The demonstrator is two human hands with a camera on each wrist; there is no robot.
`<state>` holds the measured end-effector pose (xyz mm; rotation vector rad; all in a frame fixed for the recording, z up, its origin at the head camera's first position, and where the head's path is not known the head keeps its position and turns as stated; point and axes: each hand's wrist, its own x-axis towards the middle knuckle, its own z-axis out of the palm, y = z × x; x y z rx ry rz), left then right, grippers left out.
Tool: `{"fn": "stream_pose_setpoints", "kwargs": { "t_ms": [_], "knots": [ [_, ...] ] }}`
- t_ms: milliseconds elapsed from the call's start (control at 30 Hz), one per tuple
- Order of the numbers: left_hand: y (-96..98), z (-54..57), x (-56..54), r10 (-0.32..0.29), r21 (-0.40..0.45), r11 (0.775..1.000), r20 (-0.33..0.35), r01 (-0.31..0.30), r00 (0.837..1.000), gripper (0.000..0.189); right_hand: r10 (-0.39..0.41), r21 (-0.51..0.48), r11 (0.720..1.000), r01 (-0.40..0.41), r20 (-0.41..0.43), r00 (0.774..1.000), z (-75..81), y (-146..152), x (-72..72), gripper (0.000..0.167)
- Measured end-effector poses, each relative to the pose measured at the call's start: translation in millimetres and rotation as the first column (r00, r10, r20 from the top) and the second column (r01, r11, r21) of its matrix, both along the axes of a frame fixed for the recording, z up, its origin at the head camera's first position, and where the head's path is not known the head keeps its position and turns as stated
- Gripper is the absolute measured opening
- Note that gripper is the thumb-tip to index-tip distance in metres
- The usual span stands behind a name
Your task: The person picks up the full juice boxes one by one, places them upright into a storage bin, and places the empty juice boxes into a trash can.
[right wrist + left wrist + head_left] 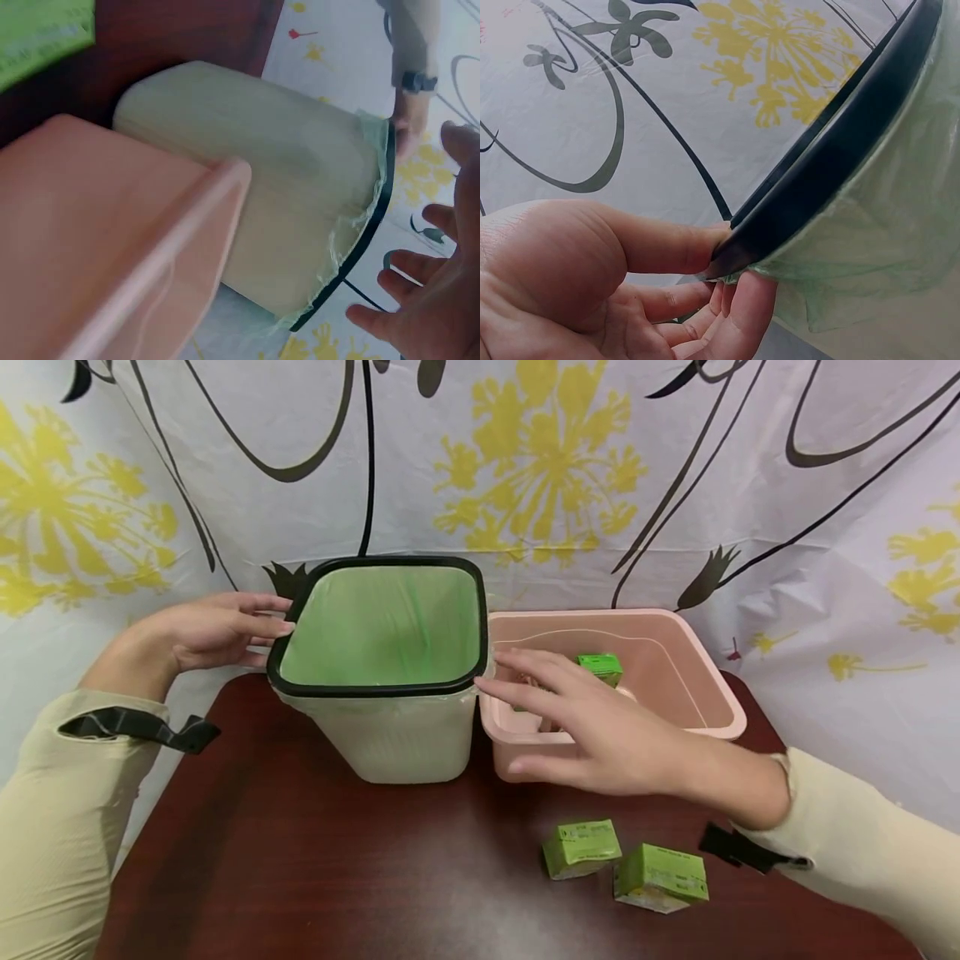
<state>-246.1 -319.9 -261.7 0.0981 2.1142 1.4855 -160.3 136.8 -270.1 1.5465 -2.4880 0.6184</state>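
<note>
A pale trash bin (pixel 397 739) with a green liner bag (pixel 360 618) stands on the table, the bag held around its mouth by a black rim ring (pixel 378 691). My left hand (pixel 225 631) is at the bin's left side; in the left wrist view its thumb and a finger pinch the black rim (pixel 832 150) and bag edge. My right hand (pixel 592 718), fingers spread, hovers by the bin's right rim, over the near edge of a pink tub (pixel 697 677). In the right wrist view that hand (pixel 435 292) is apart from the rim and holds nothing.
Inside the pink tub lies a small green box (pixel 600 667), with other items partly hidden by my right hand. Two green boxes, a left one (pixel 582 849) and a right one (pixel 663 877), sit on the dark table (pixel 337 877). A patterned curtain (pixel 420 485) hangs behind.
</note>
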Motion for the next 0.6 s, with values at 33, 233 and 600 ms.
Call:
{"fn": "stream_pose_setpoints", "kwargs": {
  "t_ms": [33,233,600],
  "knots": [
    [0.5,0.3,-0.2,0.001,-0.002,1.0,0.001,-0.001,1.0,0.072,-0.012,0.004,1.0,0.012,-0.004,1.0,-2.3,6,5.4,0.073],
    [0.8,0.1,-0.3,0.003,-0.006,1.0,0.004,-0.003,1.0,0.072,-0.095,0.01,0.995,0.094,0.032,0.995,-19.2,42,33.1,0.078],
    [0.7,-0.5,-0.3,0.013,0.011,1.0,0.007,-0.013,1.0,0.071,-0.127,-0.047,0.99,0.134,0.14,0.982,-65.8,110,67.7,0.09]
  ]
}}
